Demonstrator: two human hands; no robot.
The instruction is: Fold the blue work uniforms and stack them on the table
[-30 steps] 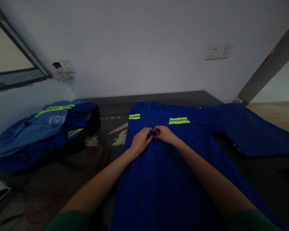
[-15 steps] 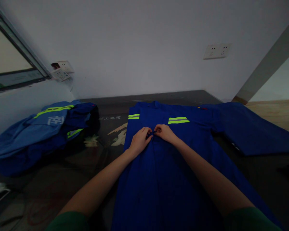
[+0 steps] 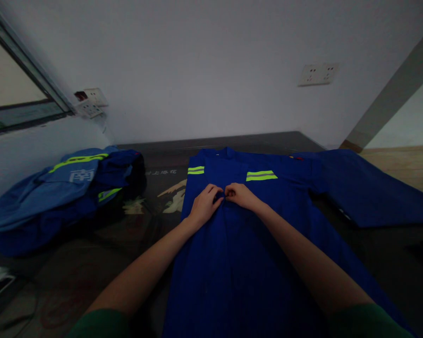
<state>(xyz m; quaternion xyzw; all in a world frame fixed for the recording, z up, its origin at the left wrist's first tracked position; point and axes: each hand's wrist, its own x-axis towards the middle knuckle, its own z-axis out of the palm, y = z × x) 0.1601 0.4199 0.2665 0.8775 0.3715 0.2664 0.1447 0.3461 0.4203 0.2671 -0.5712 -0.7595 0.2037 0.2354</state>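
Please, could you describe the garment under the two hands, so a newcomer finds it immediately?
Against the wall stands a dark table. In its middle, under the left hand and right hand, lies the blue garment, collar towards the wall. It is spread flat, unlike the bunched clothes at left, and shows two yellow-green chest bands, unlike the plain blue cloth at right.

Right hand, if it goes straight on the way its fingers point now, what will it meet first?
Beyond the bit of blue garment at its fingertips, the right hand would probably meet the left hand; depth is unclear.
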